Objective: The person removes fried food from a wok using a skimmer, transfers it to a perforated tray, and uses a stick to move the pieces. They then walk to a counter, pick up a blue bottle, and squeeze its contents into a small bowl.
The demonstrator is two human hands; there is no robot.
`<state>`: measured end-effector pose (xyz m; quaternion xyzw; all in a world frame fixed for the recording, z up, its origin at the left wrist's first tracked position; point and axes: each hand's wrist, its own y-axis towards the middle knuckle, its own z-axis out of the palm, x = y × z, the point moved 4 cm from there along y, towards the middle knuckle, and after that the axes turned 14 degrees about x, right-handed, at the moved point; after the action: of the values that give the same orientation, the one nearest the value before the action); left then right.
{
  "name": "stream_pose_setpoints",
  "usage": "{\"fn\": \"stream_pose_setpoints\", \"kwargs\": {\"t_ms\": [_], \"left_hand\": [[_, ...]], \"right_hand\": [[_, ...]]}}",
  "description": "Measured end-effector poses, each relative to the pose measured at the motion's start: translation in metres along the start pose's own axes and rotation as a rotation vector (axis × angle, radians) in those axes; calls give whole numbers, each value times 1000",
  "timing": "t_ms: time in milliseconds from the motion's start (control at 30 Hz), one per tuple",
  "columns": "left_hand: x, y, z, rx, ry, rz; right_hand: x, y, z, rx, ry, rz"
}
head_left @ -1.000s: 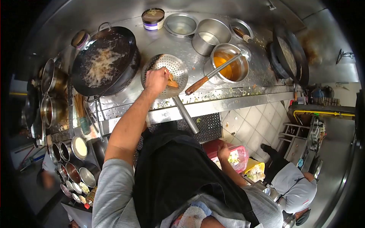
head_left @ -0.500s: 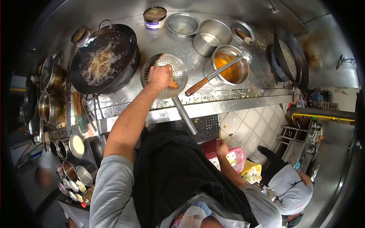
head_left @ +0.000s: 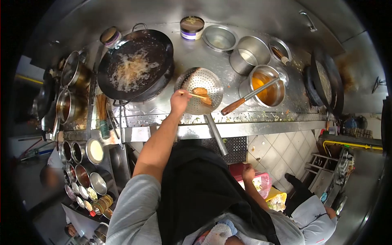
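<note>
My left hand (head_left: 179,102) is closed on pale chopsticks (head_left: 194,94) at the near left rim of a perforated metal strainer (head_left: 213,83). The sticks reach across a golden-brown fried piece (head_left: 199,91) lying in the strainer, beside a second one (head_left: 207,100). The strainer rests on the steel counter, its handle (head_left: 216,136) jutting over the front edge. Low at my side, my right hand (head_left: 248,173) hangs with fingers curled and nothing visible in them, above a pink-lined container (head_left: 263,183).
A large black wok (head_left: 163,43) of bubbling oil stands left. To the right, a wooden-handled ladle (head_left: 233,107) lies across a pot (head_left: 281,94) of orange liquid. Sauce and ingredient containers (head_left: 94,152) line the lower left. A co-worker (head_left: 312,216) is at lower right.
The view has shifted, so the counter appears farther right. My left hand has drawn back left and nearer me from over the strainer, uncovering the fried pieces and chopsticks.
</note>
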<state>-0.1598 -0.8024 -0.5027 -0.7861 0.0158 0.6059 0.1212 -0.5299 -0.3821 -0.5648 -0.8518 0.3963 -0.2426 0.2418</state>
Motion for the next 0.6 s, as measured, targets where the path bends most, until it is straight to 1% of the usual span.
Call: {"fn": "stream_pose_setpoints", "kwargs": {"t_ms": [67,133,200,333,367,433,467,600], "left_hand": [[20,-22,-5,1,-523,-419],[15,-34,-12,6,-578,-437],[12,-42,-15,-17,-740,-463],[-5,-52,-27,-45,-877,-405],[-11,-53,-31,-45,-877,-404],[-26,-58,-47,-58,-913,-319],[-35,-63,-56,-59,-911,-317],[-65,-82,-106,-224,-903,-88]], "right_hand": [[0,3,1,-2,-22,-11],[8,7,-4,3,-11,-13],[15,12,-6,7,-36,-10],[21,20,-8,18,-35,-32],[22,20,-7,18,-35,-33],[26,21,-5,-3,-21,-62],[28,21,-4,-3,-19,-64],[34,20,-3,32,-9,-33]]}}
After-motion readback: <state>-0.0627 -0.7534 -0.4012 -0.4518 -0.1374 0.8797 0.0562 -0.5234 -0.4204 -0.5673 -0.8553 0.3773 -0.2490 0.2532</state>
